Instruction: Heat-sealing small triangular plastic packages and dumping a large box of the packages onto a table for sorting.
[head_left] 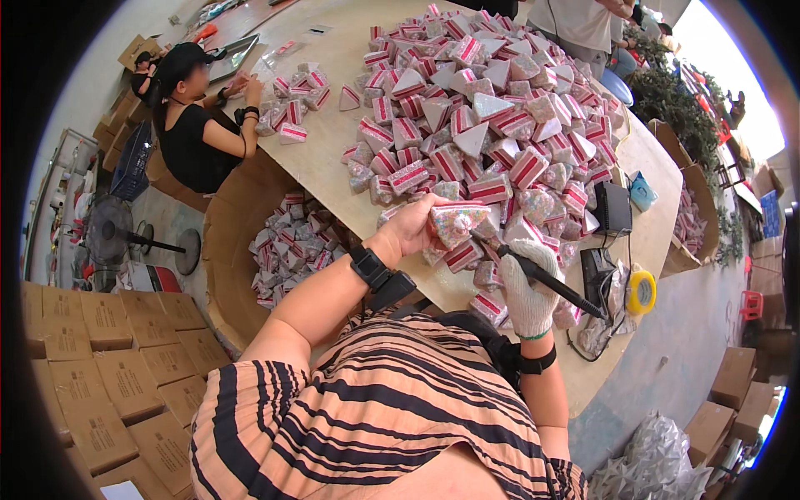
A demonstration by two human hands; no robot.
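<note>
Two hands are engaged above the near edge of the pale table; the left hand, bare, is closed on one cake-slice wedge at its left end; the right hand, in a white knit glove, is wrapped round a slim black tool whose tip points at the wedge from the right. The wedge is off the table, in front of a large heap of similar pieces; its speckled face is turned toward the wearer, with a pink-red band along the upper edge.

Handling, as judged: the piece looks light and fairly stiff, probably with a foam-like core; the speckled coating may shed or feel gritty, and any glossy parts could slip; the corners appear the most fragile; the best hold is across the broad end, fingers clear of the tool tip.

Limits of inspection: the left fingers behind the wedge are hidden; whether the tool tip touches the piece cannot be told; the gloved fingers are partly masked by the tool; pieces deep in the heap cannot be made out; those in the open carton are partly concealed by its wall and the left forearm.
</note>
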